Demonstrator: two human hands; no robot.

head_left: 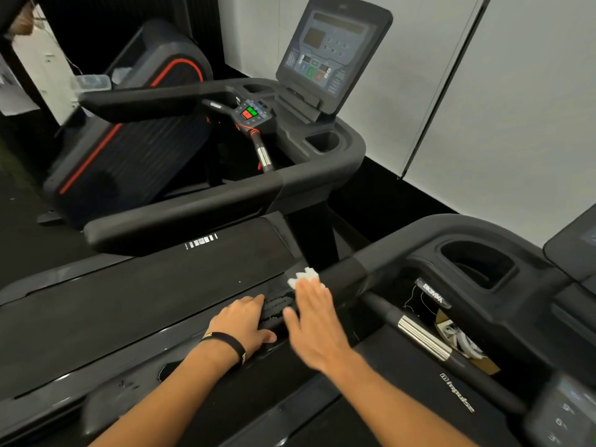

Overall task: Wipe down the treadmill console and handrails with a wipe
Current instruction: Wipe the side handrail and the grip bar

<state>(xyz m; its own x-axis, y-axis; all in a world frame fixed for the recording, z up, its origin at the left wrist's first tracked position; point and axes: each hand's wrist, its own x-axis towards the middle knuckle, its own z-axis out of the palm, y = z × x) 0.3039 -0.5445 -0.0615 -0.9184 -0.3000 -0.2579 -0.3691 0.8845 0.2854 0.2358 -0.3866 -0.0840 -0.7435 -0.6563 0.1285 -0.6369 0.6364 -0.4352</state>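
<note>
A white wipe point(305, 276) lies on the near treadmill's black left handrail point(348, 269). My right hand point(314, 324) presses flat on it with straight fingers, and only the wipe's far edge shows beyond my fingertips. Just to the left, my left hand point(243, 322), with a black wristband, grips the same handrail, fingers over the far side and thumb on the near side. The near treadmill's console point(567, 411) shows only partly at the lower right edge, blurred.
A second treadmill stands ahead, with its own console screen point(332, 50), handrail point(193, 214) and belt point(145, 291). A cup holder point(477, 262) and a silver pulse grip point(422, 337) sit right of my hands. White wall panels rise at the right.
</note>
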